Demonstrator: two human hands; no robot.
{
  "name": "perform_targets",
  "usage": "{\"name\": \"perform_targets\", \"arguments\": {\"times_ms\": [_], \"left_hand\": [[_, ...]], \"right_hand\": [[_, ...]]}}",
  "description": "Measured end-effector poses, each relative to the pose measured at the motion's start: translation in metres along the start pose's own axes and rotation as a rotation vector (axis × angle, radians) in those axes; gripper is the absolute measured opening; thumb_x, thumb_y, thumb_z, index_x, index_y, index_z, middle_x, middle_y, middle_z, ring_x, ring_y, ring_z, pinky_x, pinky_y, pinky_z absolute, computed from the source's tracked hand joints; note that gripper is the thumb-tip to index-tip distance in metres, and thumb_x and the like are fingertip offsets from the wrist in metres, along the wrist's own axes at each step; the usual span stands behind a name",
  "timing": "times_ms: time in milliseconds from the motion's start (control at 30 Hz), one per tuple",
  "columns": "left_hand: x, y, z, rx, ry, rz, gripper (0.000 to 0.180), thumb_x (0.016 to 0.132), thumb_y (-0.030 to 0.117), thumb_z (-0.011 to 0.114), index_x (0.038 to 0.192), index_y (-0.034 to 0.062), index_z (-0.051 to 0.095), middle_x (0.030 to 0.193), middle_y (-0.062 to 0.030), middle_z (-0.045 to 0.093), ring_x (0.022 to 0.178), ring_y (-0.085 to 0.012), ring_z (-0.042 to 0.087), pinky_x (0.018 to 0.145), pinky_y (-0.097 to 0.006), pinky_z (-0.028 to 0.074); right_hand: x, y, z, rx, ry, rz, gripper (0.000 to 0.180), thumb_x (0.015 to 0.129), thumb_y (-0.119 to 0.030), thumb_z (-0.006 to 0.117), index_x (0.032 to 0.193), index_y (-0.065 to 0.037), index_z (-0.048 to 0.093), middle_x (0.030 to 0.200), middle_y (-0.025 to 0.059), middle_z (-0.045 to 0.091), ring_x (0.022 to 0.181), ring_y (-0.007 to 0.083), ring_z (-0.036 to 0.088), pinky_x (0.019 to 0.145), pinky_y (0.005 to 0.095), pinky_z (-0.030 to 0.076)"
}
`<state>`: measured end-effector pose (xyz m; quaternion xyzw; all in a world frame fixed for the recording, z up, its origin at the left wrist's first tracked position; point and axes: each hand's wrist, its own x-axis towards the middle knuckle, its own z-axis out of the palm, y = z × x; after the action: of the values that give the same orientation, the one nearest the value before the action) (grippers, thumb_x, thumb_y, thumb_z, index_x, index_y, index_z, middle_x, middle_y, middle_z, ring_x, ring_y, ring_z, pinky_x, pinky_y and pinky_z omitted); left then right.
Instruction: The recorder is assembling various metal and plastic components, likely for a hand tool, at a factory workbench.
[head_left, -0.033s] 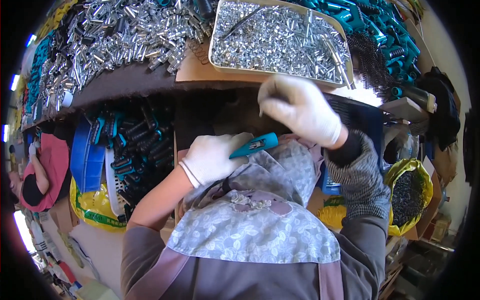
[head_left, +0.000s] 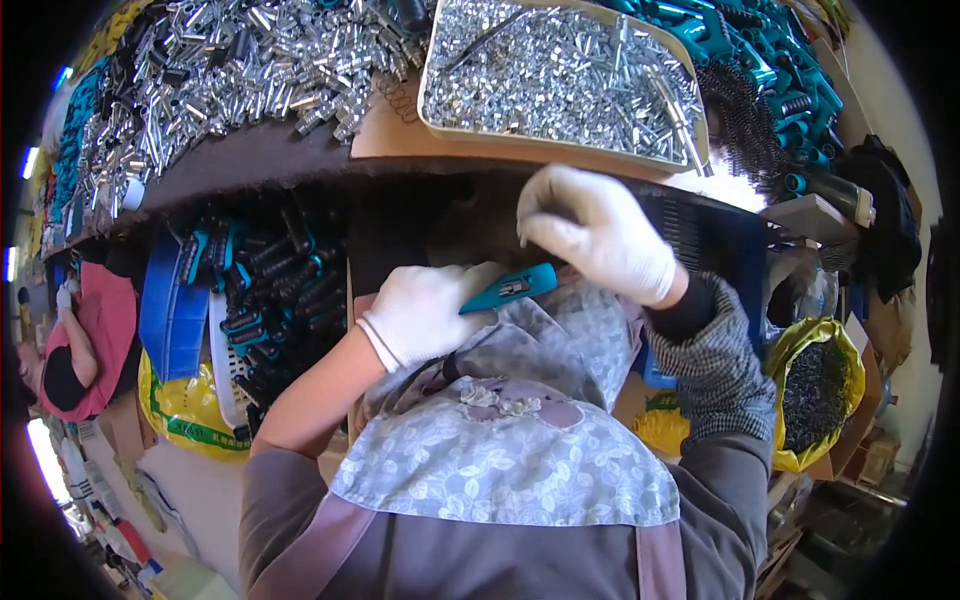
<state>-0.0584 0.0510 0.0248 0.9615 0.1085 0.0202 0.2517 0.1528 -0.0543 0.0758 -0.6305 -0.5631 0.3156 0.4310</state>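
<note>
My left hand (head_left: 425, 312), in a white glove, grips a teal handle-shaped part (head_left: 505, 288) just below the table edge, its tip pointing right. My right hand (head_left: 600, 232), also gloved, hovers right above that tip with its fingers curled and pinched together. Whether anything small sits between those fingers is hidden. Both hands are over my lap, which a floral apron (head_left: 500, 460) covers.
A beige tray (head_left: 540, 143) full of small silver metal parts sits on the table ahead. Silver tubes (head_left: 230, 70) pile at left, teal handles (head_left: 760, 50) and black springs (head_left: 745, 110) at right. Dark handles (head_left: 270, 290) fill a bin below. A yellow bag (head_left: 820, 390) holds black parts. A person in pink (head_left: 85, 340) sits far left.
</note>
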Motion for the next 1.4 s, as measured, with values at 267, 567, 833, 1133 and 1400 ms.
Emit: {"name": "perform_targets", "arguments": {"times_ms": [267, 567, 833, 1133, 1400], "left_hand": [[-0.006, 0.000, -0.001, -0.039, -0.079, 0.020, 0.041, 0.087, 0.036, 0.068, 0.124, 0.0182, 0.063, 0.096, -0.0121, 0.072, 0.084, -0.0311, 0.072, 0.068, -0.043, 0.058], [0.000, 0.013, 0.000, 0.014, -0.152, 0.018, 0.042, 0.086, 0.033, 0.071, 0.125, 0.0176, 0.065, 0.119, -0.0075, 0.070, 0.096, -0.0267, 0.072, 0.075, -0.038, 0.059], [-0.008, 0.011, -0.013, 0.001, -0.058, 0.021, 0.045, 0.082, 0.031, 0.074, 0.123, 0.0136, 0.065, 0.107, -0.0092, 0.072, 0.087, -0.0303, 0.072, 0.073, -0.039, 0.058], [-0.011, 0.008, -0.010, 0.006, 0.032, 0.027, 0.045, 0.083, 0.035, 0.073, 0.121, 0.0122, 0.063, 0.094, -0.0114, 0.071, 0.080, -0.0309, 0.071, 0.067, -0.041, 0.057], [-0.012, 0.006, -0.002, -0.002, 0.082, 0.061, 0.042, 0.085, 0.038, 0.071, 0.117, 0.0121, 0.063, 0.089, -0.0105, 0.070, 0.077, -0.0297, 0.071, 0.063, -0.042, 0.057]], "right_hand": [[-0.044, 0.060, 0.036, 0.792, 0.434, 0.162, 0.018, 0.100, -0.016, 0.052, 0.098, 0.000, 0.060, 0.110, 0.0105, 0.065, 0.096, 0.0159, 0.058, 0.091, 0.0314, 0.048], [-0.053, 0.057, 0.058, 0.766, 0.264, 0.164, 0.022, 0.102, -0.026, 0.054, 0.105, -0.004, 0.056, 0.115, 0.0100, 0.061, 0.103, 0.0154, 0.055, 0.094, 0.0308, 0.043], [-0.057, 0.046, 0.061, 0.400, 0.226, -0.084, 0.008, 0.094, -0.009, 0.057, 0.097, -0.002, 0.059, 0.116, 0.0127, 0.061, 0.094, 0.0202, 0.061, 0.087, 0.0330, 0.050], [-0.057, 0.047, 0.081, 0.148, 0.372, -0.187, 0.009, 0.086, -0.007, 0.066, 0.094, -0.005, 0.063, 0.117, 0.0144, 0.065, 0.103, 0.0295, 0.061, 0.091, 0.0384, 0.050], [-0.049, 0.023, 0.058, -0.443, 0.250, -0.451, 0.021, 0.074, -0.011, 0.075, 0.092, -0.010, 0.063, 0.113, 0.0080, 0.065, 0.106, 0.0319, 0.059, 0.106, 0.0450, 0.042]]}}
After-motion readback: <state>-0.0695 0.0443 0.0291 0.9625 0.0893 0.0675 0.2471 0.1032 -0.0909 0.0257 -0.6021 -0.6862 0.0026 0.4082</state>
